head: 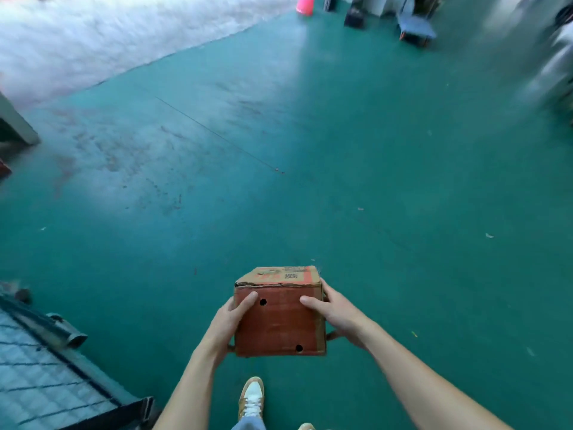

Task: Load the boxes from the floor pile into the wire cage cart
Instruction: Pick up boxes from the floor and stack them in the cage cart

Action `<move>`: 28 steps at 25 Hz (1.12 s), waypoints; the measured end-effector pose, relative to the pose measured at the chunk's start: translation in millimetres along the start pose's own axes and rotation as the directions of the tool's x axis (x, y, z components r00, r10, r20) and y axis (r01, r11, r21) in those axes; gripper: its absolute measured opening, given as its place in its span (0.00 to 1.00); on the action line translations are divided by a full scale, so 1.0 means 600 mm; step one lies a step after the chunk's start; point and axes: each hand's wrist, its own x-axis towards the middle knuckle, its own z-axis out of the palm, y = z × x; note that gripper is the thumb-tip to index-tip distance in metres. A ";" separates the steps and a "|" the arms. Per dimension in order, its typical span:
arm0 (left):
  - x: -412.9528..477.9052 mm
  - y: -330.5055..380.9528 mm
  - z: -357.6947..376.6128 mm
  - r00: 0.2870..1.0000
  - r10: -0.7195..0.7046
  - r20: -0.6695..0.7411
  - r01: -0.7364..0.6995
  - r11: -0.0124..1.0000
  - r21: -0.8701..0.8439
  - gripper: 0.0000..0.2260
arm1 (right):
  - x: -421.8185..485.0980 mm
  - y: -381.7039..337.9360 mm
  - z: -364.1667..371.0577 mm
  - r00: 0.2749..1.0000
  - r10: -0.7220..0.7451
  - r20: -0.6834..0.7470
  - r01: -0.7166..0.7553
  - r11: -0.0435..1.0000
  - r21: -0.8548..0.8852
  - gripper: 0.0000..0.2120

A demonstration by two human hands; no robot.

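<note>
Over a green painted floor (310, 187), just in front of the body, held one small cardboard box (279, 327) clear of the ground between both hands. Clasped its left side with the left hand (231, 318) and its right side with the right hand (338, 315), thumbs laid on the upper face, fingers curled round the sides and under the lower edge. Judged as the carrying step, with this load not yet in the cart. Made out, at the lower left, a blurred blue-framed mesh panel, probably the wire cage cart (46, 370), near the box but apart from it. Could not tell the cart's open side from here.

Called for a turn to the left, with the box level and close to the body. Needed even pressure from both sides rather than a hard squeeze, given the worn cardboard. Would have done best to clear the mesh wall before lowering, and to let go only after setting the base flat inside.

Looked roughly cube-shaped and small enough for two hands. Bore a dull red-brown upper face with two small round holes, one by the left thumb, one near the lower right corner. Carried a paler tan far face with red print too blurred to read. Had a frayed, dented edge between those two faces, and a tan strip down the right edge.
</note>
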 end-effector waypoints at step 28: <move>-0.723 -0.422 -0.151 0.586 0.210 -0.782 -0.146 0.977 0.154 0.15 | -0.500 0.175 0.381 0.747 -0.347 0.567 0.657 0.514 -0.551 0.23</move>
